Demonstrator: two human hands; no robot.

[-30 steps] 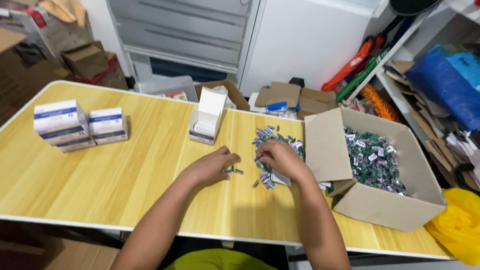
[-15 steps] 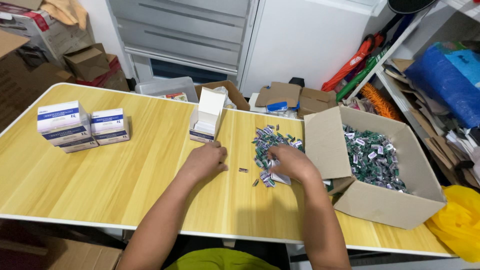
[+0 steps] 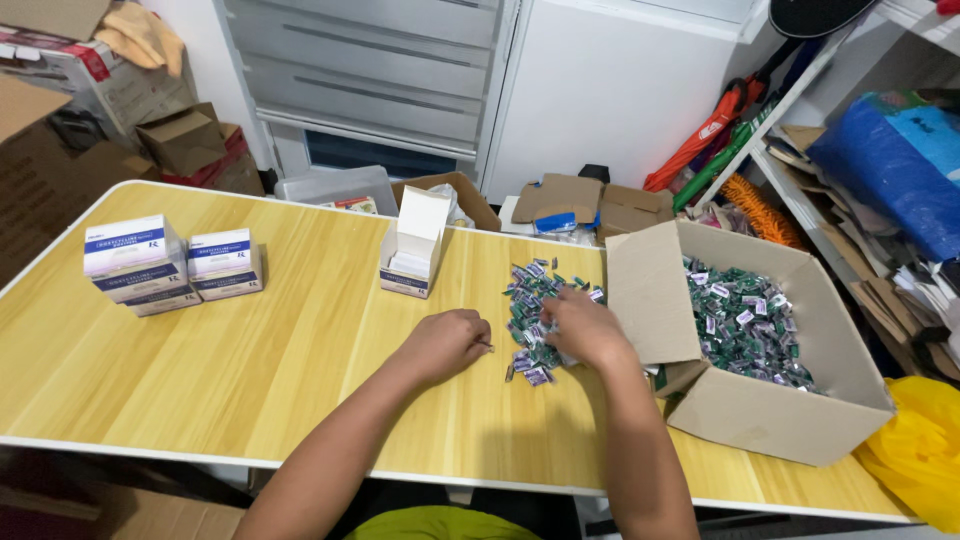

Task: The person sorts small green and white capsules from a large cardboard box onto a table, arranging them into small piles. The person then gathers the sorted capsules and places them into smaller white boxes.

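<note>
My left hand (image 3: pixel 448 343) is curled into a loose fist, fingertips pinched on one small dark sachet (image 3: pixel 484 346) at the knuckles' edge. My right hand (image 3: pixel 583 326) lies palm down with fingers bent over the loose heap of small green, purple and silver foil sachets (image 3: pixel 530 300); whether it grips any I cannot tell. The heap sits on the pale yellow wood-grain tabletop (image 3: pixel 250 360), between my hands and the big open brown cardboard carton (image 3: pixel 760 420) at my right, itself part filled with the same sachets.

I judge the step in hand to be picking sachets out of the heap piece by piece, with the open white and blue carton with its upright flap (image 3: pixel 414 245) standing just beyond my left hand. The next move, as I read it, calls for a steady pinch and a short lift toward that carton.

Farther left stand closed white and blue cartons stacked in a small group (image 3: pixel 170 263). Beyond the table: grey drawers (image 3: pixel 370 70), flattened cardboard (image 3: pixel 590 205) on the floor, cluttered shelving (image 3: pixel 880 200) and a yellow plastic bag (image 3: pixel 925 450).
</note>
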